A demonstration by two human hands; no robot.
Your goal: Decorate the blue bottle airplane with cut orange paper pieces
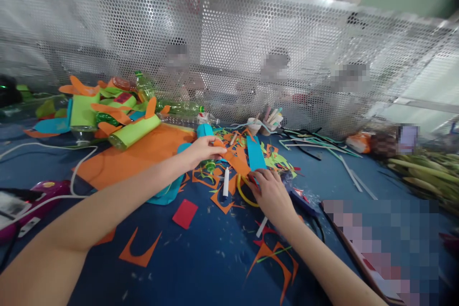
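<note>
My left hand [204,150] pinches a piece of orange paper [220,145] above the scrap heap. Farther right, my right hand [271,195] is palm down with its fingers curled at the near end of a blue paper strip [255,153]. What lies under its fingertips is hidden. A yellow ring [245,196] shows beside that hand. Between the hands are loose orange paper scraps [239,160] and a white tube [225,182]. A green bottle top [209,166] sits just below my left hand.
Bottles wrapped in green paper [138,131] pile up at the left on an orange sheet [122,162]. A red paper square [185,213] lies in front. Cups of pens [271,122] stand by the perforated metal screen [233,33]; people sit behind it. A purple device [39,210] with cords is at left.
</note>
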